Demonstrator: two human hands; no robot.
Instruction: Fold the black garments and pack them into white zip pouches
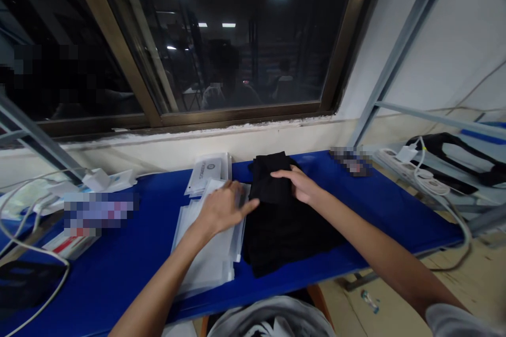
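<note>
My right hand (303, 183) is closed on the folded black cloth (269, 185), thumb across its front, at the back of the black pile (290, 234) on the blue surface (148, 242). My left hand (222, 209) is over the clear bags (193, 239) just left of the pile, thumb spread apart from the fingers; I can't tell whether the fingertips touch a bag. Printed bags (210, 169) lie behind them, near the wall (166, 148).

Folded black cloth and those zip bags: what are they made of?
The folded black cloth looks like soft, matte fabric, exact kind unclear: it lies in dull folds. The zip bags seem to be thin, frosted plastic: they're whitish and partly see-through.
</note>
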